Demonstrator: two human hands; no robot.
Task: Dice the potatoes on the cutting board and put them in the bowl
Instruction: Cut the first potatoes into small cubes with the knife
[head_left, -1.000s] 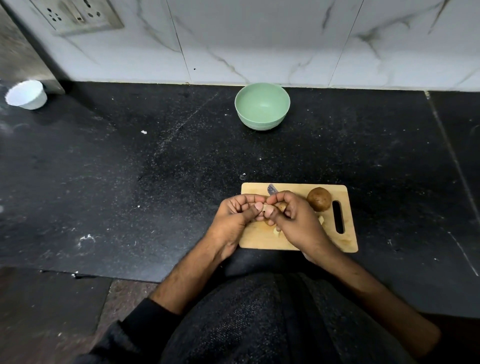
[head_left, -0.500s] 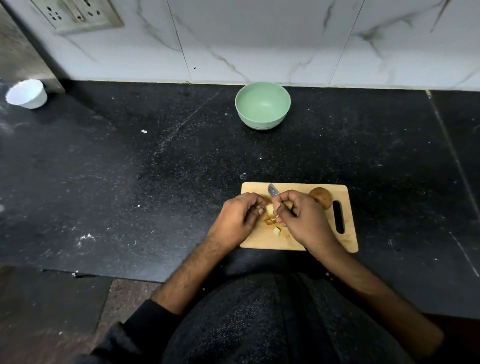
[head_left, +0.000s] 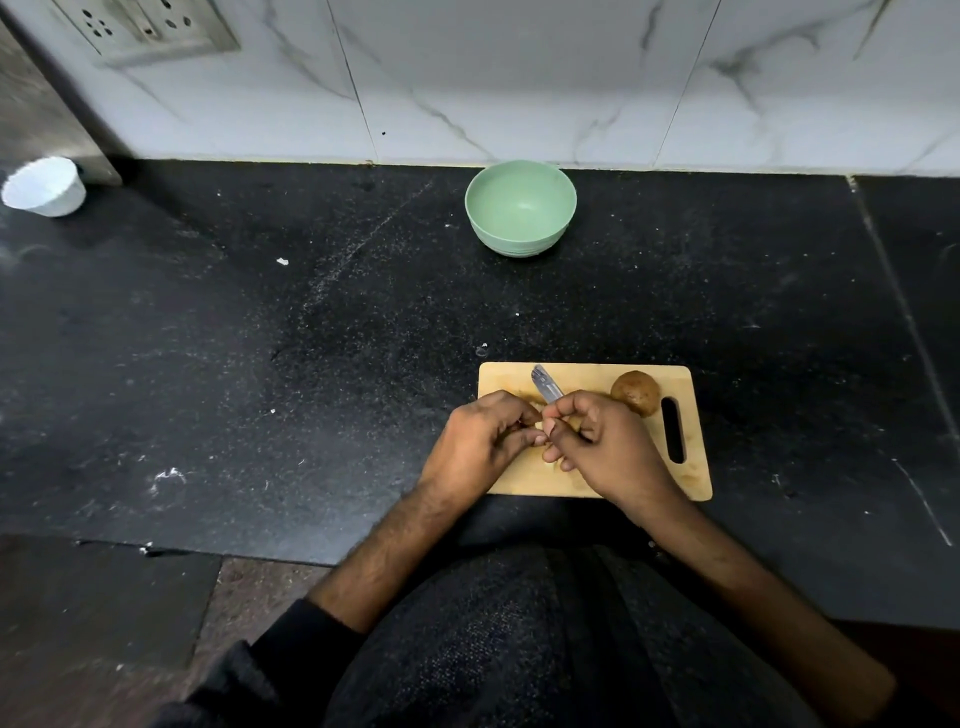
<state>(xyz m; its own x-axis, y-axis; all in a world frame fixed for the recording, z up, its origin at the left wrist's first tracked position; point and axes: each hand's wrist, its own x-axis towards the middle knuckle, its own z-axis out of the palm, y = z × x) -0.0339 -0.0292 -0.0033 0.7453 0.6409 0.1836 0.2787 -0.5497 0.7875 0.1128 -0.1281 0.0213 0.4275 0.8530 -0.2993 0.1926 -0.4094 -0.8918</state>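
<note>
A wooden cutting board (head_left: 691, 467) lies on the black counter near the front edge. On its far right sits a whole brown potato (head_left: 635, 392). My right hand (head_left: 608, 447) grips a knife whose blade (head_left: 545, 384) points away to the far left. My left hand (head_left: 483, 441) has its fingers curled over cut potato pieces at the board's middle; a sliver of pale potato (head_left: 540, 427) shows between the hands, the rest is hidden. The green bowl (head_left: 521, 208) stands empty near the wall, well beyond the board.
A small white cup (head_left: 44, 186) stands at the far left by a steel surface. A wall socket (head_left: 150, 26) is mounted on the marble backsplash. The counter's front edge runs just below the board, against my body.
The hands lowered onto the board and closed together again. The knife blade now sticks out further past my right fingers. The loose pieces seen half a second ago are covered.
</note>
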